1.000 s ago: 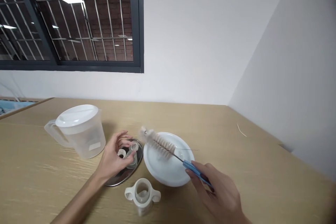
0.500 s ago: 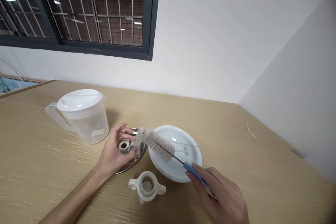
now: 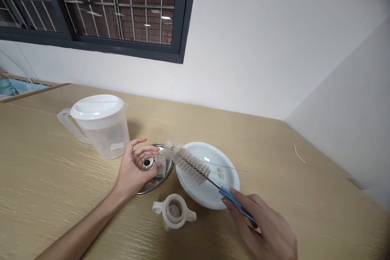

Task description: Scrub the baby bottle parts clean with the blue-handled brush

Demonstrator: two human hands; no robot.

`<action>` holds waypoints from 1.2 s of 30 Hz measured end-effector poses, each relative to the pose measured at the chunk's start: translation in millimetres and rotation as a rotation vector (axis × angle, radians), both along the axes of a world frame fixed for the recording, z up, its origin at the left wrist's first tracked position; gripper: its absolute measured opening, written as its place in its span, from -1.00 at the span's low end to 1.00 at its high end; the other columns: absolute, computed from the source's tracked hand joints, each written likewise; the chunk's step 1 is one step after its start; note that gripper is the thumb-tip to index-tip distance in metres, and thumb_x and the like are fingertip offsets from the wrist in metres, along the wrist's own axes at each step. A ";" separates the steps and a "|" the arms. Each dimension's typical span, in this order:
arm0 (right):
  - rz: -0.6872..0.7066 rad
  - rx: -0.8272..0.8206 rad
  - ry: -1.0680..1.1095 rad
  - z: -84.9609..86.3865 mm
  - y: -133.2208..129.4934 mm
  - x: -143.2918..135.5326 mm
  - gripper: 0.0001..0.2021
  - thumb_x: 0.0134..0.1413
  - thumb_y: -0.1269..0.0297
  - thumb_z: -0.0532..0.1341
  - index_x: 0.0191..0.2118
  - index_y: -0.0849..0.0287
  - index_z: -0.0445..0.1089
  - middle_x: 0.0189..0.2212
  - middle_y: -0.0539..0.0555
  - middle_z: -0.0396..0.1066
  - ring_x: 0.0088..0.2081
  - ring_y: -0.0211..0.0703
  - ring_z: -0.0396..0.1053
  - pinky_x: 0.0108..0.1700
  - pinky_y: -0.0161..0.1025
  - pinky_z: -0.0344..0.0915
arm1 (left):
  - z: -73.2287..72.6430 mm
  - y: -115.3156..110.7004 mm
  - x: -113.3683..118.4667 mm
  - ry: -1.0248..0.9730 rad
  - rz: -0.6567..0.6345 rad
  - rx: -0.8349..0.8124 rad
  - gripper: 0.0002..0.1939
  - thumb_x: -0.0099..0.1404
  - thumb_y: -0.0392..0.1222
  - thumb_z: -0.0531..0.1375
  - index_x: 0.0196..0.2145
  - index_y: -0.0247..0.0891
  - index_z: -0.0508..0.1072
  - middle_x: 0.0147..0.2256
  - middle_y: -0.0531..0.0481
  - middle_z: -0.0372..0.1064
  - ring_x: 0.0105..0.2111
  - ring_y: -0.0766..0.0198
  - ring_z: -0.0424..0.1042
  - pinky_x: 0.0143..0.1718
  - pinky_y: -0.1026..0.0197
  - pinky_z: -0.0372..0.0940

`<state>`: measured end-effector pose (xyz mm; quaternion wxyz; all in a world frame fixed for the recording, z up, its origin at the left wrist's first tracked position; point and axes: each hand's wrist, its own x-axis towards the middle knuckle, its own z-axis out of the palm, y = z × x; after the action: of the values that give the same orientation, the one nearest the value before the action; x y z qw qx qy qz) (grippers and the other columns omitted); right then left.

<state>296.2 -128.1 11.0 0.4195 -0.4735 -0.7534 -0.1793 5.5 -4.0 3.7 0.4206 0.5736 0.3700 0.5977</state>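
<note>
My right hand [image 3: 265, 223] grips a bottle brush [image 3: 193, 166] by its blue handle, with the white bristles pointing up and left over a white bowl [image 3: 202, 199]. Between the thumb and fingers of my left hand [image 3: 137, 166] is a small clear round part [image 3: 160, 157]. The brush tip is against or right beside this part; I cannot tell whether it enters. Below the left hand lies a round metal tray [image 3: 149, 187], bearing a cream ring with a dark centre [image 3: 148, 163]. A two-handled cup [image 3: 174, 213] stands in front, its mouth facing up.
A clear plastic jug with a white lid [image 3: 102, 130] stands at the left. In the bowl lies a small clear piece [image 3: 219, 172], and a thin wire [image 3: 234, 168] reaches past its rim. A pale curved strip [image 3: 298, 154] lies at the right, near the wall.
The whole view has shifted slightly, so everything sits a little further right and mostly higher. Both hands keep their grips, and the brush tip stays by the clear part.
</note>
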 end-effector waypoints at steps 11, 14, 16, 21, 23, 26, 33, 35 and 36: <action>-0.047 0.030 0.045 -0.3 -3.6 2.9 -0.78 0.26 0.44 0.31 0.00 0.22 0.46 -0.54 -0.08 0.35 -0.60 -0.41 0.26 -0.53 -0.40 0.20 | -1.1 -1.9 -4.0 0.006 -0.003 0.116 -0.32 0.07 -0.30 0.48 0.03 -0.14 0.21 -0.16 -0.09 0.62 -0.16 0.20 0.61 -0.04 0.12 0.49; -0.032 0.054 0.042 2.6 -4.7 3.0 -0.78 0.25 0.47 0.31 0.00 0.23 0.46 -0.53 -0.08 0.35 -0.60 -0.43 0.24 -0.51 -0.42 0.21 | -1.4 -2.7 -5.8 0.029 -0.012 0.107 -0.31 0.06 -0.31 0.49 0.03 -0.15 0.21 -0.16 -0.10 0.63 -0.19 0.20 0.62 -0.06 0.13 0.50; -0.029 0.056 0.027 4.1 -4.8 2.0 -0.78 0.25 0.48 0.31 0.00 0.24 0.46 -0.52 -0.07 0.36 -0.59 -0.42 0.24 -0.50 -0.41 0.21 | -1.3 -3.7 -6.3 0.034 -0.026 0.102 -0.31 0.07 -0.32 0.48 0.04 -0.15 0.21 -0.15 -0.09 0.64 -0.20 0.22 0.63 -0.07 0.15 0.50; -0.008 0.026 -0.027 6.2 -4.9 -1.4 -0.81 0.28 0.46 0.30 -0.01 0.27 0.46 -0.50 -0.04 0.40 -0.60 -0.43 0.23 -0.51 -0.39 0.18 | -3.0 -4.2 -5.1 0.053 -0.046 0.089 -0.32 0.06 -0.35 0.48 0.03 -0.15 0.23 -0.20 -0.04 0.64 -0.21 0.25 0.63 -0.08 0.19 0.50; 0.008 0.023 -0.041 5.6 -5.0 -1.3 -0.80 0.26 0.49 0.30 -0.01 0.28 0.46 -0.48 -0.03 0.42 -0.57 -0.42 0.26 -0.48 -0.40 0.20 | -3.8 -3.9 -4.0 0.060 -0.051 0.079 -0.33 0.06 -0.36 0.47 0.02 -0.15 0.23 -0.23 -0.01 0.64 -0.21 0.25 0.63 -0.07 0.19 0.49; 0.022 0.052 -0.081 4.7 -4.1 0.5 -0.73 0.21 0.54 0.34 0.01 0.28 0.45 -0.46 -0.02 0.44 -0.52 -0.40 0.31 -0.42 -0.39 0.23 | -3.8 -3.9 -2.5 0.052 -0.060 0.070 -0.34 0.06 -0.36 0.47 0.00 -0.14 0.22 -0.25 0.00 0.63 -0.20 0.23 0.62 -0.06 0.17 0.49; -0.067 0.103 -0.115 8.3 -2.7 4.0 -0.73 0.20 0.53 0.35 0.01 0.29 0.46 -0.45 -0.01 0.46 -0.52 -0.41 0.30 -0.39 -0.38 0.23 | -3.0 -3.2 -3.2 0.064 -0.036 0.036 -0.32 0.04 -0.34 0.48 0.00 -0.14 0.20 -0.25 -0.02 0.63 -0.23 0.22 0.62 -0.08 0.15 0.49; -0.046 0.084 -0.083 8.1 -3.6 3.6 -0.75 0.23 0.53 0.33 0.01 0.29 0.46 -0.46 -0.02 0.44 -0.52 -0.42 0.30 -0.40 -0.40 0.22 | -2.8 -3.4 -3.9 0.069 -0.025 0.019 -0.32 0.04 -0.33 0.48 -0.01 -0.13 0.20 -0.25 -0.02 0.63 -0.24 0.22 0.62 -0.10 0.16 0.49; -0.028 0.079 -0.080 7.7 -4.0 3.3 -0.75 0.23 0.53 0.32 0.01 0.30 0.45 -0.45 -0.01 0.45 -0.51 -0.42 0.31 -0.40 -0.40 0.23 | -2.5 -3.8 -4.1 0.069 -0.022 0.014 -0.32 0.04 -0.33 0.48 -0.01 -0.13 0.21 -0.25 -0.01 0.63 -0.25 0.23 0.62 -0.10 0.15 0.49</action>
<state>299.5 -132.1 18.7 0.4046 -0.4598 -0.7552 -0.2336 1.3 -7.8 1.2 0.4100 0.6008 0.3740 0.5753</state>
